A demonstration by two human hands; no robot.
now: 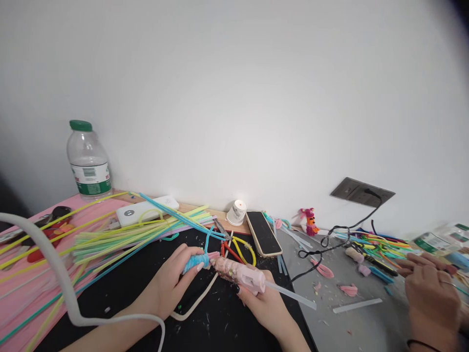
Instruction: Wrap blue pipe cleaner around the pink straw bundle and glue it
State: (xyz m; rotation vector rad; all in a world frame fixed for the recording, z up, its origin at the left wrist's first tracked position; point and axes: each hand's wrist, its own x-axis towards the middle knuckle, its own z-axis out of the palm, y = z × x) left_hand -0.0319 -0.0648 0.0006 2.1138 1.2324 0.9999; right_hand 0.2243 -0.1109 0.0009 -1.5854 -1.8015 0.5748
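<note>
- Blue coil (pixel 192 263): fuzzy stem, tightly wound into a stubby roll, one loose end sticking up; held above the black mat, pinched by the fingers of the left hand (pixel 176 279).
- Glue gun (pixel 240 275): pale pink plastic, front crusted with lumpy residue; grasped by the fingers of the right hand (pixel 266 303). Nozzle just beside the coil's pinkish end; contact could not be told.
- Glue stick (pixel 293 296): translucent, straight rod, projected from the gun's rear.
- Black mat (pixel 205 337): flat, flecked with scraps, lay open between the forearms; its right edge met the grey surface (pixel 330 337).
- Pliers (pixel 253 250), red and yellow handles, and phone (pixel 263 233), pale-rimmed slab, bounded the far side.
- Stems (pixel 128 239): fuzzy, pastel, heaped crowding the left.
- White cable (pixel 66 274): smooth, thick, curved across the left forearm.
- Co-worker's hands (pixel 432 288): far right, well apart.
</note>
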